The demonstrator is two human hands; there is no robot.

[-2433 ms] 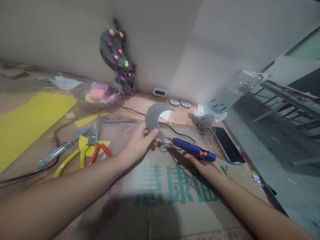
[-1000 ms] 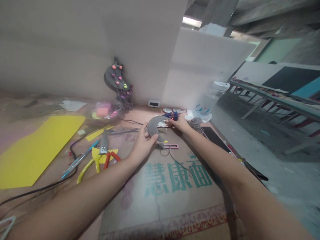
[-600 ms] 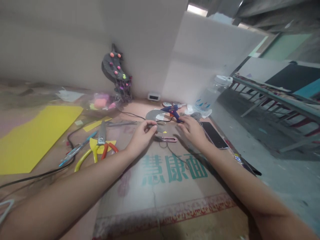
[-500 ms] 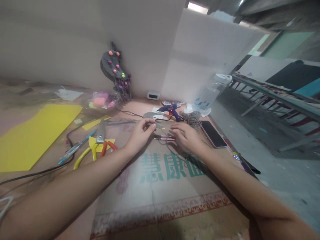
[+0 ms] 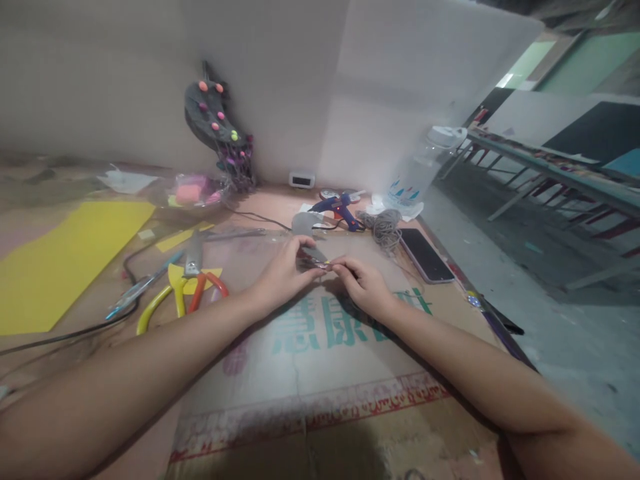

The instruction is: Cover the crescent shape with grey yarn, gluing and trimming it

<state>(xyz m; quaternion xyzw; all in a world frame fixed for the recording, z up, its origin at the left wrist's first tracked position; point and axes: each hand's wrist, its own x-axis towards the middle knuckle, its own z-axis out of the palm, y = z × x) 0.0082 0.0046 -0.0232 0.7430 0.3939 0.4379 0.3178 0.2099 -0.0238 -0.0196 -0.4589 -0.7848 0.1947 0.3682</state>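
Observation:
My left hand [image 5: 286, 272] is closed round a small flat grey piece [image 5: 315, 254] with a yellow spot near its tip. Meeting it from the other side, my right hand [image 5: 364, 285] pinches at that tip; what sits between its fingertips is too small to make out. A slim shiny object [image 5: 316, 264] shows between the two hands, partly hidden by the fingers. Both hands are just above the printed cardboard [image 5: 250, 393]. Behind them is a grey disc [image 5: 303, 223].
A blue glue gun [image 5: 343, 210], grey cord [image 5: 386, 230], phone [image 5: 427, 256] and bottle [image 5: 415, 173] are at the back right. To the left are scissors [image 5: 193, 253], a pen [image 5: 145, 285] and yellow sheet [image 5: 75, 260]. A grey crescent decoration [image 5: 207, 117] leans on the wall.
My right hand has come left and its fingers have closed at the grey piece. The slim object that lay on the cardboard now shows between my hands. The view has shifted slightly.

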